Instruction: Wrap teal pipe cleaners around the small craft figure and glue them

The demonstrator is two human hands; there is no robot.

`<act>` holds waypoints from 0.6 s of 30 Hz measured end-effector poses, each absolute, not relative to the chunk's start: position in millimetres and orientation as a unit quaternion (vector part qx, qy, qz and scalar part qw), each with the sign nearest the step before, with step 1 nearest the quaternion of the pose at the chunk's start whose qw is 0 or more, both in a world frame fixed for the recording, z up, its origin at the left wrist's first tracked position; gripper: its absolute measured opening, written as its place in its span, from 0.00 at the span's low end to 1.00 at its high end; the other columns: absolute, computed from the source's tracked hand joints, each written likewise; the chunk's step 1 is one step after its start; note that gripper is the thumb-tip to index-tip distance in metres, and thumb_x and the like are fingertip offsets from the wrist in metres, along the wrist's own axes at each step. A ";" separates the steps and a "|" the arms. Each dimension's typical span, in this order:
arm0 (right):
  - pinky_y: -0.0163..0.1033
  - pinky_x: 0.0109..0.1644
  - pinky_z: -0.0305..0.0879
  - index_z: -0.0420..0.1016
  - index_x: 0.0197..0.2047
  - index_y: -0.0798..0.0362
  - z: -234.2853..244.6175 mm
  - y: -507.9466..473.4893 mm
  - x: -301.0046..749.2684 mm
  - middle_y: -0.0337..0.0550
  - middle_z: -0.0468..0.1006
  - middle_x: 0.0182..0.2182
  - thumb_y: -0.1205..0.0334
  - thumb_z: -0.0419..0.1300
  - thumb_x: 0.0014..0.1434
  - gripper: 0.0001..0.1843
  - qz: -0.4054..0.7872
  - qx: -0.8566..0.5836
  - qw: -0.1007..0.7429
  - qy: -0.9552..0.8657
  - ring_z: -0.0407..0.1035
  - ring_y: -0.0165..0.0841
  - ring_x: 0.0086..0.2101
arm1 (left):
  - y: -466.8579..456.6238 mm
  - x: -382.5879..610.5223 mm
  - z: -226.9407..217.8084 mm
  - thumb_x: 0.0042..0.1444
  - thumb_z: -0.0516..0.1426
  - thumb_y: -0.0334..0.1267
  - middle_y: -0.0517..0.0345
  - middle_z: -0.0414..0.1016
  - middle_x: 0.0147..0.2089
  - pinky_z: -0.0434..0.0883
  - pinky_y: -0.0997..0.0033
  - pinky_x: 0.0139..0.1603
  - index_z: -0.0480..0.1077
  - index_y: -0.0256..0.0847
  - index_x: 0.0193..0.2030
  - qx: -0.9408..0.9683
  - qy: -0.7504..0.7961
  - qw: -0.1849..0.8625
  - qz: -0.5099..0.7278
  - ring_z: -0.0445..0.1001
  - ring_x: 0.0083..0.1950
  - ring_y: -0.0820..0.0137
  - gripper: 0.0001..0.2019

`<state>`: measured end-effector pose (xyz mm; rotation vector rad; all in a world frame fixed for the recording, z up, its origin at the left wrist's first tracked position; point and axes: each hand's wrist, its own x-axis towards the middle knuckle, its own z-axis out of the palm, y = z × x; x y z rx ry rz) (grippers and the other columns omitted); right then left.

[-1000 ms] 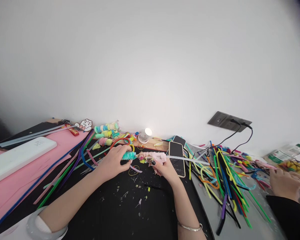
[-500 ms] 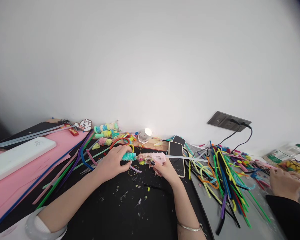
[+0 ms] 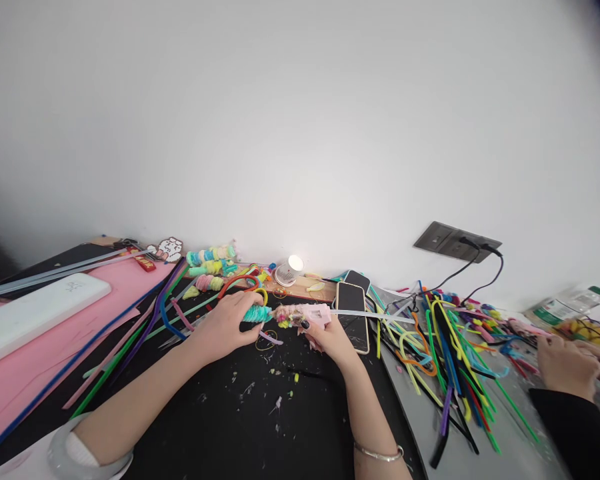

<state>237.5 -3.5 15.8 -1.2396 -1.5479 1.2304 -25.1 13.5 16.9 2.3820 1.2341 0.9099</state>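
Observation:
In my left hand (image 3: pixel 229 323) is a turquoise coil of fuzzy pipe cleaner (image 3: pixel 257 314), held between thumb and fingers. My right hand (image 3: pixel 329 338) is closed around a pink hot glue gun (image 3: pixel 314 312) with colourful lumps along its front part. A long translucent glue stick (image 3: pixel 373 314) sticks out of its back toward the right. The gun's tip points left and meets, or nearly meets, the right end of the coil; I cannot tell whether they touch. Below them lies a short lilac pipe cleaner (image 3: pixel 271 338) on the black mat (image 3: pixel 220 427).
Finished-looking pastel coils (image 3: pixel 210 255) and a lit white lamp (image 3: pixel 290 270) stand by the wall. A phone (image 3: pixel 353 317) lies right of my right hand, beside many loose pipe cleaners (image 3: pixel 450 373). A white oblong device (image 3: pixel 45 317) rests at left. Another person's hand (image 3: pixel 569 365) works at far right.
Both hands keep almost the same pose, the glue gun tip still at the coil. The whole view has shifted very slightly.

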 end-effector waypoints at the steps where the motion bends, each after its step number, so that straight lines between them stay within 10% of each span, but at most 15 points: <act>1: 0.33 0.19 0.47 0.69 0.28 0.50 15.6 -3.2 237.9 0.29 0.61 0.15 0.43 0.66 0.53 0.19 0.486 -0.486 0.393 -0.610 0.51 0.25 0.15 | 13.6 -25.0 16.8 0.60 0.56 0.41 0.49 0.78 0.52 0.74 0.57 0.55 0.69 0.44 0.51 0.832 0.429 0.152 0.317 0.77 0.55 0.53 0.13; 18: 0.34 0.20 0.47 0.70 0.29 0.51 14.0 -2.4 239.1 0.30 0.61 0.15 0.44 0.65 0.55 0.19 0.476 -0.486 0.397 -0.616 0.51 0.25 0.16 | 13.2 -25.3 18.5 0.58 0.57 0.39 0.51 0.80 0.51 0.74 0.57 0.56 0.70 0.44 0.50 0.842 0.417 0.136 0.314 0.78 0.54 0.54 0.13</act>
